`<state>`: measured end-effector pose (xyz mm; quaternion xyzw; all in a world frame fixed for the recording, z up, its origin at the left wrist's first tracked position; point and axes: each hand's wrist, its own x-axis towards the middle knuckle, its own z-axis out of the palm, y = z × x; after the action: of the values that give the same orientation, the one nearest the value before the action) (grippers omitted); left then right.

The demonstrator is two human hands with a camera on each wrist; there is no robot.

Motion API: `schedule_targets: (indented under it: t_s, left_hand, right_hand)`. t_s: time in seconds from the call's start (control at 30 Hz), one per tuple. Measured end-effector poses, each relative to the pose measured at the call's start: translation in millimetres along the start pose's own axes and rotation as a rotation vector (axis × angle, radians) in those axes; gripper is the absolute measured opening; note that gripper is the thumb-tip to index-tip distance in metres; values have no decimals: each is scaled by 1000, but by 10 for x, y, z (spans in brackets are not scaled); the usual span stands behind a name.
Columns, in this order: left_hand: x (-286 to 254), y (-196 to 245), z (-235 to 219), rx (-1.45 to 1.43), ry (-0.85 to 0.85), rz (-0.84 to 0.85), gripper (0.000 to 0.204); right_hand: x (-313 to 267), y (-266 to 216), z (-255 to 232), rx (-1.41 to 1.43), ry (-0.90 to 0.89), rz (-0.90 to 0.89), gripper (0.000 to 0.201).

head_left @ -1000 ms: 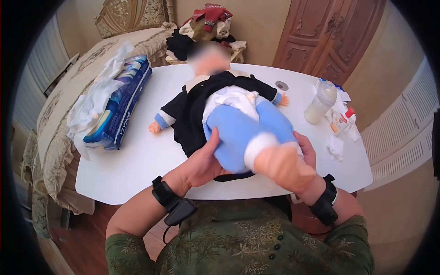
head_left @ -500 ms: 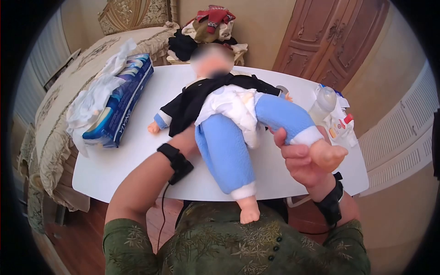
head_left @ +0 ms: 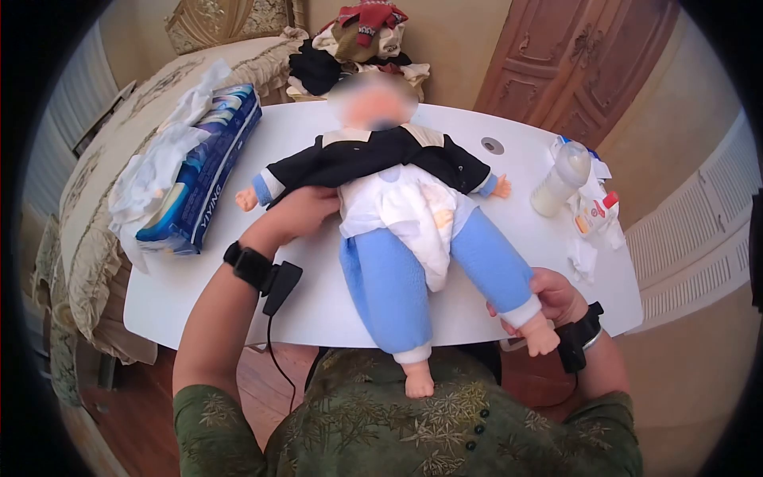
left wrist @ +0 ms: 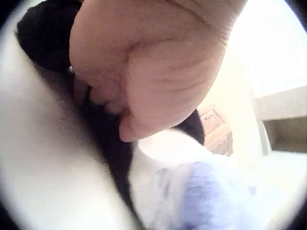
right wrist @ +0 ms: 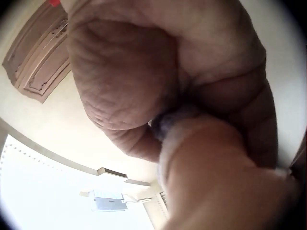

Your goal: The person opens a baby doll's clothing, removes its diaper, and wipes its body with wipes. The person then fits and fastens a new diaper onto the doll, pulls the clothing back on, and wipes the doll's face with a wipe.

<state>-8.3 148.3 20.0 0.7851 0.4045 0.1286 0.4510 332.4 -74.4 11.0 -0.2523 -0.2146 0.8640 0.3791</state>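
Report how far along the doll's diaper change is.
Looks done: a white diaper is on the doll, which lies flat on the table. In hand: the right hand grips one ankle; the left hand holds the black jacket. Left: blue trousers sit below the diaper.

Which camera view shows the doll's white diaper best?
The head view: the whole diaper shows there, above the blue trousers. The left wrist view gives only a blurred white patch of it. The right wrist view shows none.
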Motion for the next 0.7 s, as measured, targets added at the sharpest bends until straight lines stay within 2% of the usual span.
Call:
schedule_targets:
  t_s: [0.03,0.07,0.1,0.13,0.17,0.2,0.27,0.3,0.33,0.37,0.4,0.43,0.5,0.53,0.57,0.6,0.67,0.7]
  left_hand:
    - [-4,83,-22,-119,37,-212,37]
    - [-30,106,-36,-118,34,-214,37]
    - [-50,124,-47,-278,77,-244,39]
    - [-61,128,-55,-438,122,-272,41]
    - [-55,127,-55,-439,124,-274,41]
    - [-39,122,-52,-415,164,-185,39]
    - [2,104,-27,-366,239,-8,36]
    - [27,75,-6,-365,240,-6,36]
    - [65,50,22,-276,260,90,32]
    - [93,37,45,-185,279,188,28]
    - [109,35,64,-183,279,189,28]
    - [118,35,83,-148,328,256,25]
    - [121,38,77,-109,379,321,22]
    - [110,38,71,-46,431,409,21]
    - [99,37,69,16,484,495,20]
    - [91,37,58,15,487,491,20]
    - [67,88,27,26,516,491,22]
    - [70,81,28,26,516,491,22]
  right_hand:
    - [-3,-31,-30,-158,45,28,58]
    - [19,-66,-29,-317,89,56,52]
    - [27,-126,6,-315,89,56,52]
    - [53,-220,138,-627,135,148,49]
    - [90,-323,217,-940,180,242,45]
    - [140,-427,227,-940,177,244,45]
    - [249,-648,237,-1682,332,19,36]
    - [382,-717,270,-1692,353,-186,31]
    - [553,-774,322,-1688,373,-390,28]
    - [721,-829,335,-1637,302,-467,26]
    - [884,-877,317,-1583,232,-543,26]
    - [1026,-917,291,-1584,232,-547,26]
    - [1265,-976,208,-2023,185,-745,33]
    - [1328,-985,160,-2020,182,-746,33]
    - [1385,-993,108,-2161,367,-846,36]
    - [1439,-1004,57,-2293,563,-944,40]
    - [1484,-1020,-30,-2302,595,-934,46]
    - [1509,-1015,-75,-2196,625,-912,40]
